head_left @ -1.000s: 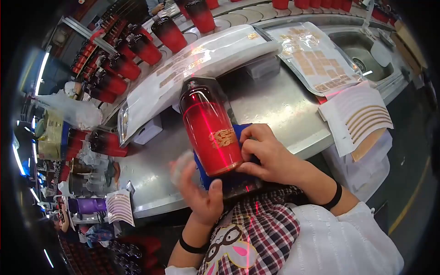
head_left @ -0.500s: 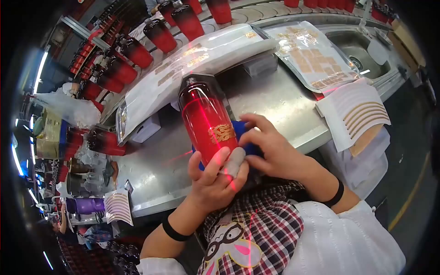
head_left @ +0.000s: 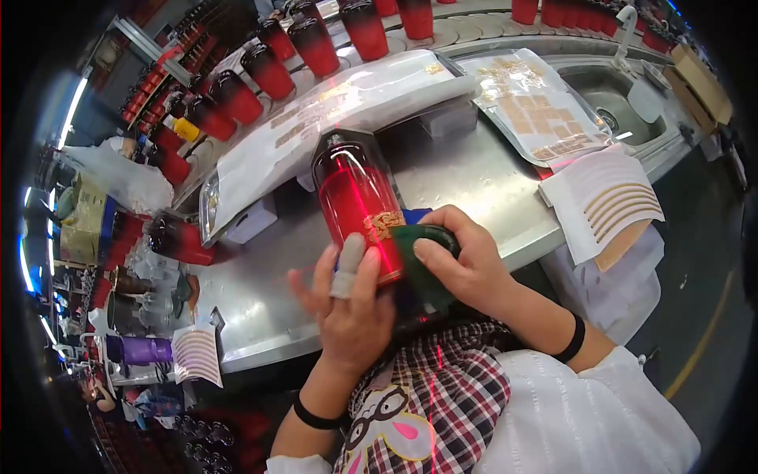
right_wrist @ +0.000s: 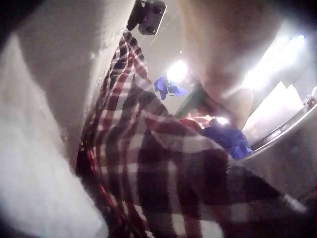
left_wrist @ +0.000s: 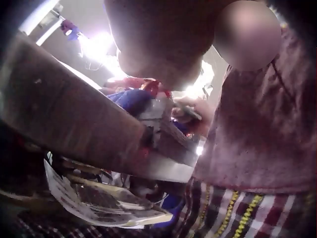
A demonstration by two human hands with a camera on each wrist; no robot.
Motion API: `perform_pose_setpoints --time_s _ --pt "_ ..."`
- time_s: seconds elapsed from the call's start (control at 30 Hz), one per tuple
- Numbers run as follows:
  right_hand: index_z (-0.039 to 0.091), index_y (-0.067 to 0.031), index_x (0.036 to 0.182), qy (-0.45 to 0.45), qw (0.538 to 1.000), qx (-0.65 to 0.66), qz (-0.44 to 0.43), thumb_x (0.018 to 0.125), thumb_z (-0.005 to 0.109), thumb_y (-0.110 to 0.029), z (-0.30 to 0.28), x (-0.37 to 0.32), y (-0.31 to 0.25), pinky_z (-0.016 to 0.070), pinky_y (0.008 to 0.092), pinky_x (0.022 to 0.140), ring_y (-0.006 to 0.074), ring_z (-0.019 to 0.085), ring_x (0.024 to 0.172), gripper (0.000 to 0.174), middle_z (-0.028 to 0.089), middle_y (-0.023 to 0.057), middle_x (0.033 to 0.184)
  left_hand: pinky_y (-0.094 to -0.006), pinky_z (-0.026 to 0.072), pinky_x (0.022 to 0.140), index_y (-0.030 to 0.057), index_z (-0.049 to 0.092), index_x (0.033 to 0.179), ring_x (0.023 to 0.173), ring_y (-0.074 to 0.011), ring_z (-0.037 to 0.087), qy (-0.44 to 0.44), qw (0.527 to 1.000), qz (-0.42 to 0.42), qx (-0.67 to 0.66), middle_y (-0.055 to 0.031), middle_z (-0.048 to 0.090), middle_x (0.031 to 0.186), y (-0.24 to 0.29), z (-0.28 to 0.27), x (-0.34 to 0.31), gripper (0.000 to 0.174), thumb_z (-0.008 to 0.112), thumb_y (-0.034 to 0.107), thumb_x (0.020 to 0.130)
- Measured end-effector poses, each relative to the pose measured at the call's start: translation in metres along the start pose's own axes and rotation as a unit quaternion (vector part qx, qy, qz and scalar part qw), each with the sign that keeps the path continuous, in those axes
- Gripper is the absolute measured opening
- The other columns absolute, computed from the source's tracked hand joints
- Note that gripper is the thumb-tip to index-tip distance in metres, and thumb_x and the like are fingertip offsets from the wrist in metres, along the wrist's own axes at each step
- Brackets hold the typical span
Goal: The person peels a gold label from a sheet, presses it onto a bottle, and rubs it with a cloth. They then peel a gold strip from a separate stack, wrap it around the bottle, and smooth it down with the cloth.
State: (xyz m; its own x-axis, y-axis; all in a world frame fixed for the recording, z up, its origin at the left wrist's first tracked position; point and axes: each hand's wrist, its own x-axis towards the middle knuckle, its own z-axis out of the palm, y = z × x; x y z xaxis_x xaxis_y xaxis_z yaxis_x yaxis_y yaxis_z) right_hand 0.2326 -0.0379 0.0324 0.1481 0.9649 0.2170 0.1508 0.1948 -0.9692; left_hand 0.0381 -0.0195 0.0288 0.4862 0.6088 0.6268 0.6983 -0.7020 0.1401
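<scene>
A glossy red bottle (head_left: 347,197), darkening to black at its neck, lies on a blue cloth (head_left: 416,214) at the bench edge, neck pointing away. Its side bears a gold decal (head_left: 382,224). My right hand (head_left: 466,257) grips a dark green scraper (head_left: 418,249) between thumb and fingers, its flat blade over the bottle's lower right side beside the decal. Over the bottle's lower left end, the fingers of my left hand (head_left: 351,316) lie fairly straight, one wearing a grey finger cover (head_left: 348,265). In the left wrist view the blue cloth (left_wrist: 133,100) shows past the hand.
Beyond the bottle, a long tray (head_left: 260,178) carries decal sheets. Another decal tray (head_left: 545,110) stands right, near a sink (head_left: 624,103). Striped decal strips (head_left: 624,209) hang at the bench's right edge. Red bottles (head_left: 313,49) line a conveyor behind; one bottle (head_left: 180,239) lies left.
The left hand came in from the left, reached across the bottle's base toward the right hand, then drew back onto its lower left. A green scraper now shows in the right hand.
</scene>
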Motion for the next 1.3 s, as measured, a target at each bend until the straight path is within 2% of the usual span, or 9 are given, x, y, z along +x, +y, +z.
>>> perform_pose_setpoints --time_s 0.1,0.2,0.3,0.53,0.67,0.87,1.07,1.17,1.3 --pt "0.056 0.0017 0.107 -0.009 1.0 -0.019 -0.006 0.09 0.063 -0.019 0.004 0.003 -0.002 0.0514 0.034 0.068 0.0242 0.066 0.074 0.028 0.066 0.0163 0.083 -0.0567 0.0076 0.117 0.0023 0.049 0.138 0.135 -0.0347 0.043 -0.016 1.0 0.014 0.013 -0.02 0.051 0.14 0.003 0.012 0.018 0.056 0.065 0.018 0.086" --pt "0.056 0.0013 0.106 -0.022 0.999 0.003 0.038 0.091 0.062 -0.018 0.001 0.002 -0.002 0.0483 0.0272 0.069 0.0119 0.057 0.076 0.025 0.062 0.0073 0.084 -0.0569 0.0106 0.117 0.0014 0.047 0.139 0.133 -0.0363 0.045 0.013 0.997 -0.028 -0.071 -0.0213 0.049 0.141 -0.012 0.021 -0.002 0.06 0.066 0.026 0.088" --pt "0.056 0.0013 0.105 -0.027 0.999 -0.013 0.013 0.091 0.062 -0.017 0.0 0.002 -0.003 0.0479 0.0263 0.068 0.0098 0.056 0.075 0.024 0.062 0.0061 0.083 -0.0577 0.015 0.116 -0.0001 0.042 0.141 0.132 -0.0381 0.045 0.019 0.984 -0.095 -0.149 -0.0223 0.048 0.142 -0.017 0.022 -0.014 0.065 0.067 0.029 0.088" --pt "0.056 0.0009 0.105 -0.024 0.999 -0.008 0.026 0.09 0.063 -0.017 0.0 0.003 -0.003 0.0477 0.0266 0.068 0.0096 0.055 0.075 0.024 0.061 0.0057 0.083 -0.0583 0.0148 0.116 -0.0036 0.036 0.144 0.138 -0.0405 0.038 0.004 0.995 -0.021 -0.099 -0.024 0.043 0.145 -0.017 0.022 -0.004 0.07 0.067 0.029 0.09" --pt "0.056 0.0011 0.106 -0.03 0.999 -0.008 0.026 0.091 0.062 -0.017 -0.002 0.002 0.0 0.0474 0.0251 0.069 0.0082 0.055 0.076 0.024 0.061 0.0045 0.084 -0.0578 0.0141 0.116 -0.0057 0.039 0.141 0.139 -0.042 0.034 -0.034 0.983 -0.125 -0.131 -0.0242 0.041 0.147 -0.016 0.014 -0.01 0.069 0.065 0.033 0.091" --pt "0.055 0.0015 0.105 -0.035 0.999 0.006 0.036 0.091 0.062 -0.018 -0.001 0.002 0.0 0.0473 0.0251 0.069 0.0082 0.055 0.077 0.025 0.061 0.0043 0.083 -0.0567 0.0116 0.116 -0.001 0.038 0.144 0.14 -0.0428 0.032 -0.032 0.998 -0.015 -0.045 -0.0235 0.041 0.147 -0.012 0.016 0.012 0.071 0.067 0.034 0.089" --pt "0.057 0.0009 0.103 -0.027 1.0 -0.012 0.007 0.089 0.063 -0.02 -0.001 0.002 0.002 0.051 0.0325 0.065 0.0206 0.064 0.069 0.026 0.065 0.0132 0.078 -0.0564 0.0116 0.117 0.0014 0.037 0.145 0.141 -0.0417 0.032 -0.026 0.989 -0.103 -0.108 -0.0224 0.039 0.148 -0.021 0.019 -0.013 0.076 0.07 0.036 0.086" --pt "0.056 0.0007 0.104 -0.037 0.999 -0.002 0.034 0.09 0.062 -0.018 -0.001 0.002 0.001 0.0482 0.0271 0.068 0.0088 0.056 0.076 0.024 0.061 0.0052 0.082 -0.0547 0.013 0.117 0.0004 0.035 0.146 0.141 -0.0404 0.031 -0.021 0.998 -0.054 -0.011 -0.0219 0.036 0.151 -0.005 0.006 0.01 0.078 0.07 0.035 0.085" --pt "0.056 0.0009 0.107 -0.032 0.997 -0.065 -0.03 0.09 0.063 -0.021 -0.008 0.002 0.009 0.0497 0.0352 0.067 0.0232 0.063 0.071 0.028 0.064 0.0141 0.081 -0.0546 0.0133 0.117 -0.0014 0.033 0.147 0.141 -0.0426 0.03 -0.023 0.997 -0.049 -0.048 -0.0235 0.037 0.149 -0.017 0.019 0.005 0.08 0.064 0.045 0.089"
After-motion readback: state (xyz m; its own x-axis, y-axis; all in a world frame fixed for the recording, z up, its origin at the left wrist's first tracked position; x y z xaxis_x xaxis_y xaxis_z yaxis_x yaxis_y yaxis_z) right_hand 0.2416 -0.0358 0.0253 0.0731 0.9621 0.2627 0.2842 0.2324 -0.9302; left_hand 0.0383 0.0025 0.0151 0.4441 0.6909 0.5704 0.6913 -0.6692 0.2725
